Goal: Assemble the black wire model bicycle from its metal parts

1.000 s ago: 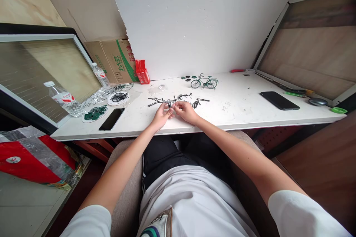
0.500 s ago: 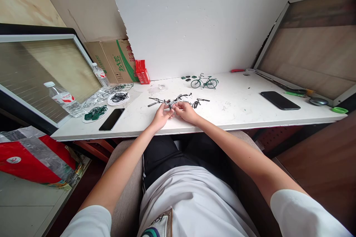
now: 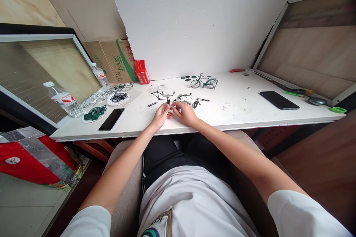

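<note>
Near the front of the white table (image 3: 222,114), my left hand (image 3: 160,116) pinches a small black model bicycle frame (image 3: 158,94), which sticks up and away from the fingers. My right hand (image 3: 184,113) is closed at the near end of the frame, its fingertips meeting those of the left. Whatever sits between the fingertips is too small to make out. Just beyond the hands lie loose black parts (image 3: 183,97) and, to their right, a dark piece with a thin rod (image 3: 200,100). Left of the frame rests a short black strip (image 3: 152,104).
A finished green model bicycle (image 3: 204,82) stands at the back, beside small dark green pieces (image 3: 188,78). Phones lie left (image 3: 111,119) and right (image 3: 279,100). Plates of green parts (image 3: 95,113) and black parts (image 3: 118,98), plus water bottles (image 3: 63,100), occupy the left side.
The black frame has turned in my hands from lying low and flat to standing up more, tilted left. My fingers have shifted slightly around its near end.
</note>
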`<action>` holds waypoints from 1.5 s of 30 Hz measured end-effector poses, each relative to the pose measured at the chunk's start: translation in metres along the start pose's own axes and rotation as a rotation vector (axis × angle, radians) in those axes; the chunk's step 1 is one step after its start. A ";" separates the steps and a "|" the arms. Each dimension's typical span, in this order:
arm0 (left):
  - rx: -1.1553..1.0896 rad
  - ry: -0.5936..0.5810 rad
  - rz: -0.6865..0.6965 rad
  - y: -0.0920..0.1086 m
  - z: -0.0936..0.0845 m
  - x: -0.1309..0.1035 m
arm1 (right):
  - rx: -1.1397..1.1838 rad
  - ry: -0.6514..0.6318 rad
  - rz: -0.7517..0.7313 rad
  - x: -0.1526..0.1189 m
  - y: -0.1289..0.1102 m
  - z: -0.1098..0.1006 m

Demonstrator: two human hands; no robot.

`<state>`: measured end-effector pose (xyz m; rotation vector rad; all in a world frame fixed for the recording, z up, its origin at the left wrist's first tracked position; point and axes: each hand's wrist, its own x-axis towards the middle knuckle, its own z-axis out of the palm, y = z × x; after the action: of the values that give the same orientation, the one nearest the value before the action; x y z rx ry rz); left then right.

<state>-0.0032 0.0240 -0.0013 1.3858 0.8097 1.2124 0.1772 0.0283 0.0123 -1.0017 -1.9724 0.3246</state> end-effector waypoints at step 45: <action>0.059 0.056 0.008 -0.009 -0.006 0.002 | 0.336 -0.063 0.093 0.005 0.005 -0.005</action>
<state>-0.0074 0.0297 -0.0103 1.4098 0.8856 1.2469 0.1817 0.0347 0.0157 -0.8737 -1.8508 0.7212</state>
